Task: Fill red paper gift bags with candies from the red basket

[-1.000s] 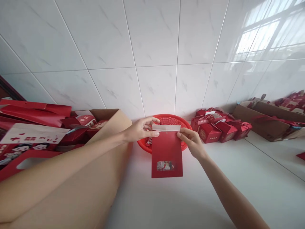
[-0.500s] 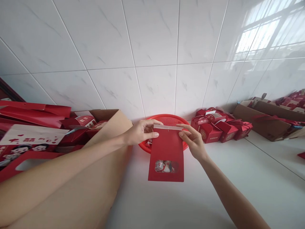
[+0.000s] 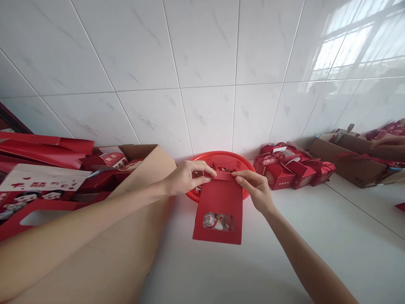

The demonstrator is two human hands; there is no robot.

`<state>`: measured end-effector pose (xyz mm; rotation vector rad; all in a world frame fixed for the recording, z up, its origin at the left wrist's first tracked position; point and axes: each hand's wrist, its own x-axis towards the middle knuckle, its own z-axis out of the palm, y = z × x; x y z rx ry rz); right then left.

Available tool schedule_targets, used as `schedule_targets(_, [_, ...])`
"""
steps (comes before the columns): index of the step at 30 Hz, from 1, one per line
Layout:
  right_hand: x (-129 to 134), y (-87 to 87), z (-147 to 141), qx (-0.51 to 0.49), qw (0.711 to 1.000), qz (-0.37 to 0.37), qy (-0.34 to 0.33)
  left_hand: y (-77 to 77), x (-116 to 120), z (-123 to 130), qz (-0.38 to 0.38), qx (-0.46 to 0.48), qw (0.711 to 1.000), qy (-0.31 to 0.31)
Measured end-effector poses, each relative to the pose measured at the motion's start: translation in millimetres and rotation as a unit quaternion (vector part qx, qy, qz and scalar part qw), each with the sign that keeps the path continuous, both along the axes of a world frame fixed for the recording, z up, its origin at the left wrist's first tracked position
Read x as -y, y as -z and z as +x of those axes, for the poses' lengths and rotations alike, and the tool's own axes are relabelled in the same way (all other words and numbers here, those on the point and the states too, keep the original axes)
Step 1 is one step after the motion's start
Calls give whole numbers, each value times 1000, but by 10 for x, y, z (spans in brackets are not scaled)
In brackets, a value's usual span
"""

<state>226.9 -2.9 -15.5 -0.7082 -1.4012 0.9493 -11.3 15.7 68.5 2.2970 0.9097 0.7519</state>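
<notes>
Wall (image 3: 205, 42): shiny white tiles, gray streaks
Window shine (image 3: 343, 48): bright, high on the right
Little red boxes (image 3: 278, 175): bunched on the white table (image 3: 316, 223)
Brown box (image 3: 346, 166): just right of them

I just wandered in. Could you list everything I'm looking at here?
Tiled wall: one, white with grey veining, behind everything
Window reflection: one, bright white, upper right
Tabletop: one, white, below
Mesh basket: one, red, centre
Wrapped pieces: several, mostly red, in the basket
Windowed bag: one, red, centre, partly hiding the basket
Large carton: one, brown, left
Bags and boxes: several, mostly red, in the large carton
Small gift boxes: several, red, right of the basket
Smaller carton: one, brown, far right
Flat item: one, red, right edge
Left hand: one, bare, pinching the bag's top
Right hand: one, bare, pinching the bag's top
</notes>
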Motion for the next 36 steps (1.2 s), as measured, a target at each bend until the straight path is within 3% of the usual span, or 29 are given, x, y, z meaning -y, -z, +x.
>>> schedule_targets(4, [31,-46,-29,-10,997,-71,-42,1,13,3,29,-15,999,10])
schedule_targets(7, [33,-46,-22,-1,996,-81,-40,-5,20,-7,22,-28,999,23])
schedule_targets(11, [23,-34,-10,-1,997,-72,-18,-31,27,-14,-14,-33,999,32])
schedule_targets(16, [27,-38,-20,-2,998,-60,-22,-29,2,-1,-82,-7,996,-29])
schedule_targets(19, [39,-45,-24,3,998,-62,-22,-3,-15,3,-119,-12,993,-12])
schedule_targets(25, [75,-111,40,56,992,-84,-79,28,3,17,-82,3,997,-11])
schedule_targets(29, [71,-100,81,122,989,-45,-64,16,22,39,-60,-34,998,-6])
schedule_targets(33, [95,-81,271,152,987,-28,-51,-2,20,47,-70,-102,992,17])
schedule_targets(36, [192,-113,693,162,985,-49,14,-3,-2,29,-87,-129,988,18])
